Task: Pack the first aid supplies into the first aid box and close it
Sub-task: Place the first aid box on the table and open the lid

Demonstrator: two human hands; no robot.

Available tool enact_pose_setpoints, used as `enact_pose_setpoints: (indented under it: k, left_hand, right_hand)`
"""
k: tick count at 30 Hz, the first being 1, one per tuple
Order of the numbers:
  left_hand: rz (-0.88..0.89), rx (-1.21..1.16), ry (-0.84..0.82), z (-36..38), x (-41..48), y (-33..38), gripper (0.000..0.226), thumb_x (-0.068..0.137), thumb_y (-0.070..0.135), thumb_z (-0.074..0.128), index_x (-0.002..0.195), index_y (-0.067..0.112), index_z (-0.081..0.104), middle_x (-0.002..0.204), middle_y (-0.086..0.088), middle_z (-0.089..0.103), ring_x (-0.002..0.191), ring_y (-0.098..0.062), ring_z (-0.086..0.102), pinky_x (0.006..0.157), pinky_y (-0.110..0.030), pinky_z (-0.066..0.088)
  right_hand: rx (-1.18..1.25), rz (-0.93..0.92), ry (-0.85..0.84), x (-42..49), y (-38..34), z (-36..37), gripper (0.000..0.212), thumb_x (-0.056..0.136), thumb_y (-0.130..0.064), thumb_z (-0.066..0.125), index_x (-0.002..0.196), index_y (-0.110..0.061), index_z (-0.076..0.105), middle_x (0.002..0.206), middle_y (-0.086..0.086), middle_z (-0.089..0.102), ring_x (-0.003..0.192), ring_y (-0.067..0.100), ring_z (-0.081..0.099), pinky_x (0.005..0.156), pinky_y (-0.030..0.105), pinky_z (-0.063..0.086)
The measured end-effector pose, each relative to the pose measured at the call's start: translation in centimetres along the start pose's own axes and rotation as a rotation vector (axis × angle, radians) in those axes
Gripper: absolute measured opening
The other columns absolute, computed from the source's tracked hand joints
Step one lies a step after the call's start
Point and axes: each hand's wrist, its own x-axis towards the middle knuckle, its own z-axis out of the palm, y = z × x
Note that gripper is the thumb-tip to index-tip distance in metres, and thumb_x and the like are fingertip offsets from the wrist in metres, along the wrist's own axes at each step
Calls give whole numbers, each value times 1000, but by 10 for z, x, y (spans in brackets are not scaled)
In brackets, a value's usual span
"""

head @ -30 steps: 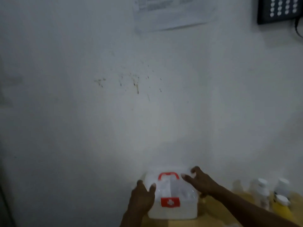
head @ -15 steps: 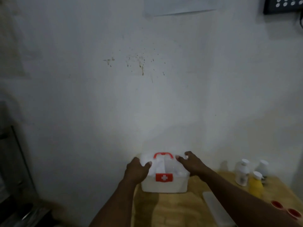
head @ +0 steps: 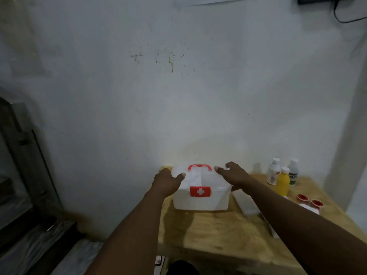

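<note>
A white first aid box with a red handle and a red cross label stands at the back left of a wooden table, its lid down. My left hand grips the lid's left end. My right hand rests on the lid's right end, fingers curled over it. Right of the box lies a flat white tray. Further right stand two white bottles, a yellow bottle and two red-rimmed tape rolls.
A stained white wall rises directly behind the table. A dark metal frame and clutter fill the lower left. A white pillar stands at the right edge of the table. A thin white strip lies under my right forearm.
The camera has tilted down, so the table and supplies show more fully. Both hands stay on the lid's ends and have settled closer onto it.
</note>
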Motion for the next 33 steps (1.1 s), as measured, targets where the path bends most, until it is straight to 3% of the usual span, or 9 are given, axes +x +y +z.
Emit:
enact_pose_setpoints:
  k: [4,8,13,14,17,20,25,28,33]
  left_hand:
    - [9,-36,-2,3,-13,-9,80,94,58,55,152,6,34,155,-14,42,137,-33,45,107,-40,43]
    - [-10,-111,-6,5,-15,-16,86,90,62,59,153,9,33,155,-12,41,135,-34,48,106,-45,47]
    - [-61,-163,-86,-2,-12,-22,92,83,66,64,152,15,32,148,-10,46,101,-26,64,71,-31,57]
    - [-65,-151,-91,-4,-10,-23,93,83,69,61,153,16,30,148,-11,45,100,-25,64,75,-32,58]
    - [-80,-160,-12,-3,-6,-24,95,85,75,51,156,16,26,158,-12,35,132,-35,50,102,-47,50]
    - [-59,-196,56,7,-6,-22,88,90,66,54,157,19,22,161,-13,27,142,-36,38,109,-47,41]
    - [-74,-301,111,33,-4,-15,71,98,51,50,157,24,22,160,-11,28,140,-36,39,110,-47,40]
    - [-116,-299,188,41,-3,-8,69,97,52,48,155,25,22,156,-10,30,136,-37,44,106,-49,45]
    - [-141,-302,204,49,4,-2,69,95,54,45,155,29,19,155,-10,29,134,-40,44,105,-54,46]
  right_hand:
    - [4,-28,33,-12,8,8,80,89,-61,53,147,-10,32,146,13,43,119,31,55,78,41,60]
    - [7,-48,93,-19,13,14,90,84,-70,51,146,-8,31,148,14,44,126,33,51,96,49,53]
    - [6,-66,111,-18,12,16,85,82,-75,49,135,-8,48,135,12,55,117,29,56,96,49,52]
    - [7,-76,95,-17,12,15,85,81,-76,49,133,-8,50,133,12,56,116,29,57,94,49,54]
    - [13,-102,46,-11,11,12,87,77,-80,50,129,-10,56,129,10,60,111,28,61,90,49,57]
    - [28,-138,31,-9,9,14,97,66,-89,45,122,-13,64,124,8,65,107,27,64,90,49,56]
    - [-112,-105,357,-14,3,25,77,88,-74,39,124,-9,57,125,9,64,111,29,62,91,41,51]
    - [50,32,407,-10,7,30,97,76,-87,21,114,-6,58,113,13,68,96,30,66,84,44,56]
    - [556,332,109,-25,3,43,72,87,-67,49,127,-7,48,115,13,61,92,31,63,67,37,55]
